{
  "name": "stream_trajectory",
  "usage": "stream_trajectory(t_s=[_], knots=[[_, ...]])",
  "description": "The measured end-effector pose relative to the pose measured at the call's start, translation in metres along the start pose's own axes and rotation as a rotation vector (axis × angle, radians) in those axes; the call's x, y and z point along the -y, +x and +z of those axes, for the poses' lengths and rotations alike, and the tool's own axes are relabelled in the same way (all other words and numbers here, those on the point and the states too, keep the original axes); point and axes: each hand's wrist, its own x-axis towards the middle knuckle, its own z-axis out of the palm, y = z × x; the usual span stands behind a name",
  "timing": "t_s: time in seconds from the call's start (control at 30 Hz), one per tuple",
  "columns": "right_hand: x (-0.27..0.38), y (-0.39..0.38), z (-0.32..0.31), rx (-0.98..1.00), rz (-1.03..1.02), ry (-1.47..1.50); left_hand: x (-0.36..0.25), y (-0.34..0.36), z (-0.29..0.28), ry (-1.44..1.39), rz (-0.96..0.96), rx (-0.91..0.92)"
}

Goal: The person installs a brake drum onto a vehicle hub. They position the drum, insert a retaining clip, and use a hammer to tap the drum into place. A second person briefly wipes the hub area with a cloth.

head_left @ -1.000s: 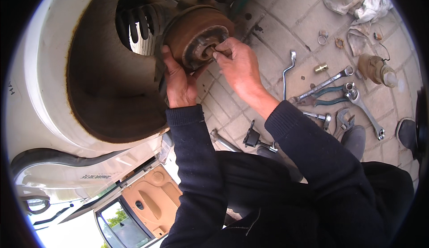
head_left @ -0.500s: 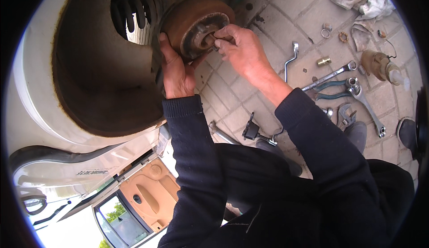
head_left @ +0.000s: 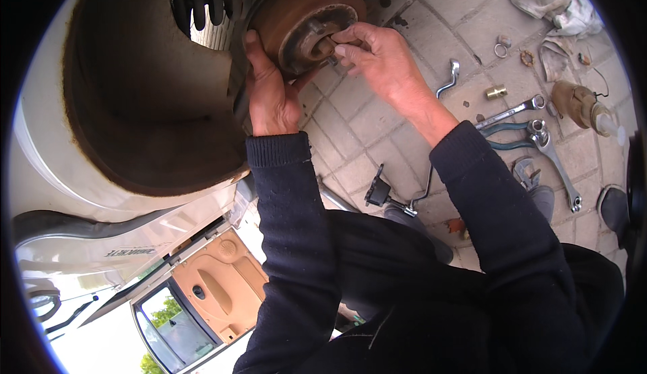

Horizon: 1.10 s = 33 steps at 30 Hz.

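Note:
A rusty brake drum (head_left: 286, 20) sits beside the wheel arch of a white vehicle. My left hand (head_left: 272, 98) cups its lower edge, thumb up along the side and the other fingers partly hidden beneath it. At the hub (head_left: 304, 42) in the middle of the drum's outer face, my right hand (head_left: 389, 67) is closed in a pinch by the opening. Whatever those fingertips grip is too small and covered to make out.
On the paving lie a cranked ring wrench (head_left: 453, 74), a brass-coloured socket (head_left: 496, 91), green-handled pliers (head_left: 502, 130), a ratchet wrench (head_left: 554, 158) and a dirty bottle (head_left: 581, 104). The wheel arch's rusty rim (head_left: 94, 162) is at left. Another person's shoe (head_left: 613, 205) shows at right.
The view has shifted slightly, so the drum and ground items sit a little differently in it. Both hands keep their places at the drum, the right one still pinching at the hub.

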Motion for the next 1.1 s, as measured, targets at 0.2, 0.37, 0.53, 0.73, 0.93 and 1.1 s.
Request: stream_trajectory(t_s=[0.2,0.37,0.53,0.73,0.93,1.1], knots=[[-0.0045,0.0015,0.0021,-0.047,-0.144,-0.177,0.0001,-0.0002,0.0006,0.023,0.016,-0.013],[-0.0064,0.0030,0.0017,-0.082,-0.128,-0.185,0.0026,0.0035,-0.0027,0.011,0.011,0.013],[-0.0049,0.0005,0.0049,-0.078,-0.109,-0.113,0.0016,0.0032,-0.0015,-0.018,-0.007,0.007],[-0.0034,-0.0034,0.0019,-0.005,0.046,0.213,0.0021,0.0032,-0.0018,-0.033,-0.020,0.010],[-0.0086,-0.0016,0.0054,-0.039,0.096,0.388,0.0007,0.0038,-0.0020,-0.037,-0.025,0.012],[-0.0104,-0.0004,0.0055,-0.034,0.122,0.414,0.0007,0.0025,-0.0018,-0.039,-0.022,0.023]])
